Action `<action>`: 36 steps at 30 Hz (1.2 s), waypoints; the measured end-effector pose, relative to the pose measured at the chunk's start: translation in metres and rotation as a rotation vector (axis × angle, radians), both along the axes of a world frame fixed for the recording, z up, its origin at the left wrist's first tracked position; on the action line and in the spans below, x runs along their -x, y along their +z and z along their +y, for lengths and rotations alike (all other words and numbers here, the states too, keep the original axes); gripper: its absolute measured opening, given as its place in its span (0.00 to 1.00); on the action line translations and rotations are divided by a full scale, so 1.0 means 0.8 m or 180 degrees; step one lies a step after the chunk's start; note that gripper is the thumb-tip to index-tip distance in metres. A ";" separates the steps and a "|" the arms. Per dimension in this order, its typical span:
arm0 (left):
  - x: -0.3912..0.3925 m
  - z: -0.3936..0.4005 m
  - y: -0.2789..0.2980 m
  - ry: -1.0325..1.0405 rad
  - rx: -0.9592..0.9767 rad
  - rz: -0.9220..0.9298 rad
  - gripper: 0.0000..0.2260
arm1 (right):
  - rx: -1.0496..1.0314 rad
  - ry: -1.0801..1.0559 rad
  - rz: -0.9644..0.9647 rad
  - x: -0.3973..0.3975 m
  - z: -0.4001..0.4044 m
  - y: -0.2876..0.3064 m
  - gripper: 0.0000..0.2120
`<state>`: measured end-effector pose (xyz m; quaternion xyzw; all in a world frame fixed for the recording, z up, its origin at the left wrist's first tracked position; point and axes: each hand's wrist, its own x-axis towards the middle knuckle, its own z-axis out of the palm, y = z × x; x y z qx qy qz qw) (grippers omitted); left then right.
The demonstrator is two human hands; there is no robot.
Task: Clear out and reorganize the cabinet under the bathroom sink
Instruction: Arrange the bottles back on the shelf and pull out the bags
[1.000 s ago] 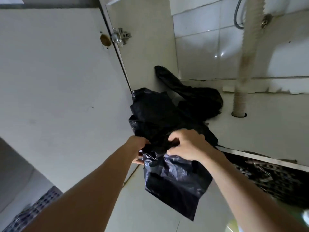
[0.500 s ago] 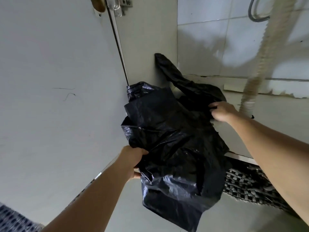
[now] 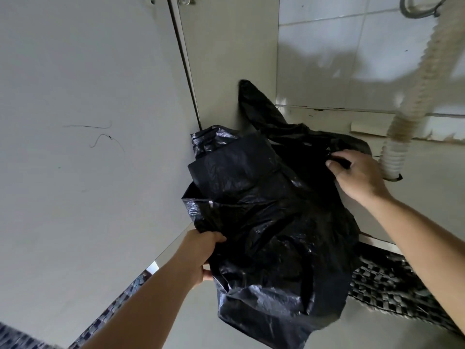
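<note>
Gripping: L hand (image 3: 201, 250) fingers curl on black bag (image 3: 264, 222) edge
R hand (image 3: 357, 172): fingers pinch bag top, near drain hose (image 3: 402, 137)

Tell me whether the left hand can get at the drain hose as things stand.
Probably not. The left hand grips the near edge of the black plastic bags, and that heap lies between it and the drain hose. The right hand is right beside the hose.

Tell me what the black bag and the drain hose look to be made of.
Black bag: thin plastic film, probably polyethylene; glossy, crinkled, with sharp creases catching light.
Drain hose: ribbed flexible plastic, off-white and matte, looking yellowed or grimy along its corrugations.
</note>
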<state>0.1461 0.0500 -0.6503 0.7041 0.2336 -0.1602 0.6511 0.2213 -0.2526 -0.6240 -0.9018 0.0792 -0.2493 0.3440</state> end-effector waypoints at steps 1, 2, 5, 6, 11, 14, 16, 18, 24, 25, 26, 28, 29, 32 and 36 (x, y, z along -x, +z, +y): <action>0.004 0.005 -0.003 0.0022 0.0018 0.0007 0.05 | -0.0129 0.0078 -0.0191 0.021 0.016 0.004 0.13; 0.009 0.011 -0.006 0.0044 0.0035 0.0030 0.05 | -0.0215 0.0135 -0.0251 0.042 0.030 0.006 0.11; 0.033 0.030 -0.018 0.0075 0.0056 0.0149 0.05 | -0.0066 0.0319 0.0077 0.094 0.076 -0.005 0.08; 0.042 0.036 -0.023 0.0080 0.0058 0.0194 0.05 | 0.0075 0.0433 0.0228 0.109 0.094 -0.011 0.08; 0.087 0.072 -0.043 -0.0196 -0.0102 0.0542 0.04 | 0.0264 0.0827 0.0945 0.182 0.177 -0.047 0.10; 0.100 0.088 -0.052 -0.0608 -0.0401 0.0784 0.04 | 0.0388 0.0916 0.1531 0.218 0.214 -0.077 0.12; 0.104 0.095 -0.055 -0.0902 -0.0512 0.0974 0.06 | 0.0422 0.1049 0.1941 0.240 0.236 -0.100 0.12; 0.108 0.101 -0.057 -0.1142 -0.0613 0.1156 0.11 | 0.0344 0.1119 0.2277 0.260 0.256 -0.122 0.11; 0.131 0.131 -0.063 -0.1717 -0.1201 0.1653 0.20 | -0.0100 0.1411 0.2974 0.300 0.308 -0.160 0.13; 0.135 0.138 -0.063 -0.1801 -0.1294 0.1730 0.20 | -0.0143 0.1531 0.3064 0.304 0.315 -0.163 0.13; 0.139 0.144 -0.061 -0.1900 -0.1364 0.1819 0.18 | -0.0195 0.1642 0.3156 0.308 0.322 -0.166 0.14; 0.143 0.157 -0.059 -0.2091 -0.1459 0.2024 0.14 | -0.0301 0.1849 0.3317 0.311 0.331 -0.167 0.15; 0.142 0.164 -0.060 -0.2131 -0.1498 0.2103 0.14 | -0.0330 0.1965 0.3384 0.312 0.334 -0.162 0.15; 0.134 0.181 -0.059 -0.2112 -0.1625 0.2136 0.28 | -0.0364 0.2281 0.3209 0.302 0.327 -0.139 0.13; 0.126 0.192 -0.053 -0.2090 -0.1920 0.1943 0.36 | -0.0551 0.0962 0.2310 0.264 0.281 -0.122 0.07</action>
